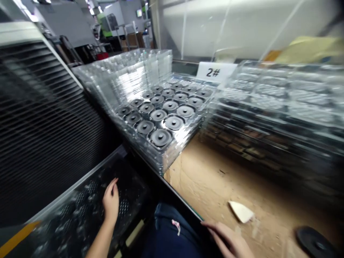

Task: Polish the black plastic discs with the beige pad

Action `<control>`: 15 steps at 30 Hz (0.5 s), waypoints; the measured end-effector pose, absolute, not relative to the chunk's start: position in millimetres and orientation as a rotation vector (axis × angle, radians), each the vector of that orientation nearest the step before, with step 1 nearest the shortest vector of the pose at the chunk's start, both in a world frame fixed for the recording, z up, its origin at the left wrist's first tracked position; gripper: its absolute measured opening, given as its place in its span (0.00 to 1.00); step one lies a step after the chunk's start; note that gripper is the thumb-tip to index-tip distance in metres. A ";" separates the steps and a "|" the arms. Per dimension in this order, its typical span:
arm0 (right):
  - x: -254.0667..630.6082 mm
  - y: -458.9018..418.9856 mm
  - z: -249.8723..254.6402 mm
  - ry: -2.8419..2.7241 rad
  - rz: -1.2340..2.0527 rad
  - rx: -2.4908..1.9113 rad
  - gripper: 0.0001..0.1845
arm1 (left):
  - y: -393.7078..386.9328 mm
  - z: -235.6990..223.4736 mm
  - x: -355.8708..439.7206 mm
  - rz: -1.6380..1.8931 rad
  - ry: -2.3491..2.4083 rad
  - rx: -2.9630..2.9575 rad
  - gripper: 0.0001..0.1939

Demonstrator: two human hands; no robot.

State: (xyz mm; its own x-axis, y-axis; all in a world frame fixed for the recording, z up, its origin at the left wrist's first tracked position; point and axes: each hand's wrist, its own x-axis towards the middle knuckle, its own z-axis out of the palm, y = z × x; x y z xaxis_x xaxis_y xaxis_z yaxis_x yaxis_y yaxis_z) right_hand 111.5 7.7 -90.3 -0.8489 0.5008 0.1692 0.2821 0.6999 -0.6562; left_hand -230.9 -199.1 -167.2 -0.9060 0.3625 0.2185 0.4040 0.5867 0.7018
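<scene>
My left hand point(111, 202) is over a dark, clear-edged tray point(94, 172) at lower left, which holds black parts with perforated patches. Its fingertips and thumb are drawn together; whatever is between them, if anything, does not show against the dark tray. My right hand point(228, 238) lies at the front edge of the brown work surface point(209, 179), fingers stretched out, with nothing visible in them. To its right on that surface is a black round disc point(314, 242) with a small central knob. A pale wedge-shaped piece point(241, 212) lies just beyond the hand.
Ahead stands a clear plastic tray point(174, 143) filled with rows of black round parts point(160, 137). Stacked clear trays rise behind it point(134, 77) and at right point(282, 93). A white "2#" sign point(215, 71) stands between. A dark ribbed stack point(45, 118) is at left.
</scene>
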 end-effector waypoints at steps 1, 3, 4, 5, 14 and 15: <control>113.7 12.2 -79.6 -2.589 0.873 -0.608 0.17 | -192.8 -160.3 -217.2 -1.287 -2.729 -0.764 0.14; 119.9 26.0 -51.8 -2.632 0.756 -0.602 0.18 | -172.7 -147.9 -183.1 -1.404 -2.674 -1.054 0.13; 124.3 35.4 -34.7 -2.659 0.679 -0.610 0.18 | -159.7 -142.7 -163.7 -1.471 -2.628 -1.243 0.12; 129.6 46.4 -15.7 -2.685 0.586 -0.625 0.18 | -145.3 -138.0 -143.6 -1.535 -2.571 -1.442 0.12; 252.7 178.4 163.9 -2.442 -0.465 -1.571 0.12 | -11.0 -124.8 -58.0 -1.637 -2.292 -2.296 0.12; 275.5 189.9 174.8 -2.376 -0.535 -1.686 0.14 | -1.9 -128.8 -60.9 -1.610 -2.307 -2.272 0.12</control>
State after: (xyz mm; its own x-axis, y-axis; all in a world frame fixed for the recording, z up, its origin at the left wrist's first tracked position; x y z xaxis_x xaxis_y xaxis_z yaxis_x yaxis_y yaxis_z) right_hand 275.5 189.9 174.8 -0.3413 0.8736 0.3468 0.9380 0.2925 0.1862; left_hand -60.9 -1.9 -128.8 -0.1436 0.9608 0.2373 0.5541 -0.1206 0.8237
